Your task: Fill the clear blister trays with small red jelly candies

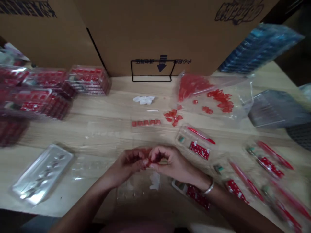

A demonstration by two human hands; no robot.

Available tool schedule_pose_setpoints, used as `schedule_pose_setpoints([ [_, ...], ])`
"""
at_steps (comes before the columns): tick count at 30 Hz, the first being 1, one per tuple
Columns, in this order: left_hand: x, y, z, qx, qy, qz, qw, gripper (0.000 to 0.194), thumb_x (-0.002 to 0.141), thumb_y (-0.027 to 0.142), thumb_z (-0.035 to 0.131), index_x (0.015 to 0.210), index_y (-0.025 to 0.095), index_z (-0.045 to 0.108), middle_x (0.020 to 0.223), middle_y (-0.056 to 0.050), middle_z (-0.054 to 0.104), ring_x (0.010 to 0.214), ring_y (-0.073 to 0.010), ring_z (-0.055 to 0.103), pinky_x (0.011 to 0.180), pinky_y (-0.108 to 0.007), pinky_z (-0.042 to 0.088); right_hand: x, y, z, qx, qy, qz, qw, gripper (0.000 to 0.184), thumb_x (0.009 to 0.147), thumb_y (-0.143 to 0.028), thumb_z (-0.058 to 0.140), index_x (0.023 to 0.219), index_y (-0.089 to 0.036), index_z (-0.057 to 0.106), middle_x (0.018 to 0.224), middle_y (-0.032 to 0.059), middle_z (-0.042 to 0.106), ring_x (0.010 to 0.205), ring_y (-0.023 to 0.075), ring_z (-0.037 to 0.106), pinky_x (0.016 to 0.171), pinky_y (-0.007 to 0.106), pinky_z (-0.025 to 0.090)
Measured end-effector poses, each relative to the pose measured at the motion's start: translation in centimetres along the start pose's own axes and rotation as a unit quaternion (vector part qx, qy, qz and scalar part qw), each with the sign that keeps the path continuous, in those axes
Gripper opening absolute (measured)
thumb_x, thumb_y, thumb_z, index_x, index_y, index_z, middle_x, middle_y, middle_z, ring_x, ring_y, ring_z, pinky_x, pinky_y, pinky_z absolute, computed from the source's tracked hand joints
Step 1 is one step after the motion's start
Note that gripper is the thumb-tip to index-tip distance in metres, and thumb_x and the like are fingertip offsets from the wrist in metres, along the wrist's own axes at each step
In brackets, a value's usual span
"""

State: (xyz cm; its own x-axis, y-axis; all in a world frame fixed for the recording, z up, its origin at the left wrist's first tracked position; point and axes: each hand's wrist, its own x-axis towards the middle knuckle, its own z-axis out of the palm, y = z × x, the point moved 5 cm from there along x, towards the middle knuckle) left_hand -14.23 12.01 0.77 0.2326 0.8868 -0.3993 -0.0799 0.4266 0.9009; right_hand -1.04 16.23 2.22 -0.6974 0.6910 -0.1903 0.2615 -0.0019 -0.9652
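Observation:
My left hand (pixel 132 163) and my right hand (pixel 167 160) meet at the front middle of the table. Pinched between the fingertips of both is a small red translucent piece (pixel 149 160), largely covered by the fingers. Below them lies a clear plastic tray (pixel 136 191) with a white cut-out shape (pixel 154 180) on it. Farther back, a clear tray holds a row of several red square pieces (pixel 146 122). Loose red pieces (pixel 173 117) lie to the right of that row.
A cardboard box (pixel 155 35) walls off the back. Stacked filled trays (pixel 88 79) stand at left, near a silvery tray stack (pixel 43 174). At right are an opened bag of red pieces (pixel 218 97), several trays with red pens (pixel 200 134), and a blue wrapped stack (pixel 257 48).

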Motion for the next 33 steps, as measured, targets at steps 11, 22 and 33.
schedule_pose_setpoints([
  [11, -6.4, -2.5, 2.1, 0.32, 0.157, 0.149, 0.922, 0.013, 0.083, 0.027, 0.057, 0.089, 0.019, 0.066, 0.088, -0.007, 0.066, 0.084, -0.0201, 0.059, 0.074, -0.032, 0.047, -7.2, 1.5, 3.4, -0.213, -0.002, -0.043, 0.976, 0.014, 0.08, -0.009, 0.058, 0.086, -0.021, 0.06, 0.085, -0.0011, 0.064, 0.079, 0.0136, 0.059, 0.073, 0.025, 0.044],
  [22, -8.3, -4.8, 5.0, 0.529, 0.074, 0.324, 0.781, 0.015, 0.087, 0.021, 0.054, 0.098, 0.02, 0.064, 0.09, -0.006, 0.068, 0.081, -0.0193, 0.06, 0.073, -0.032, 0.045, -9.3, 1.6, 5.1, -0.346, -0.061, -0.125, 0.928, 0.008, 0.085, -0.013, 0.061, 0.091, -0.018, 0.062, 0.094, 0.0034, 0.063, 0.091, 0.0173, 0.059, 0.081, 0.028, 0.045],
  [33, -8.6, -5.0, 5.9, 0.531, 0.098, 0.299, 0.787, 0.021, 0.085, 0.015, 0.052, 0.101, 0.023, 0.062, 0.089, -0.004, 0.068, 0.081, -0.0197, 0.06, 0.073, -0.033, 0.046, 4.8, 0.1, -8.9, -0.427, 0.164, 0.006, 0.889, 0.017, 0.083, -0.008, 0.05, 0.088, -0.007, 0.066, 0.101, 0.0192, 0.066, 0.099, 0.0233, 0.058, 0.086, 0.031, 0.04],
])
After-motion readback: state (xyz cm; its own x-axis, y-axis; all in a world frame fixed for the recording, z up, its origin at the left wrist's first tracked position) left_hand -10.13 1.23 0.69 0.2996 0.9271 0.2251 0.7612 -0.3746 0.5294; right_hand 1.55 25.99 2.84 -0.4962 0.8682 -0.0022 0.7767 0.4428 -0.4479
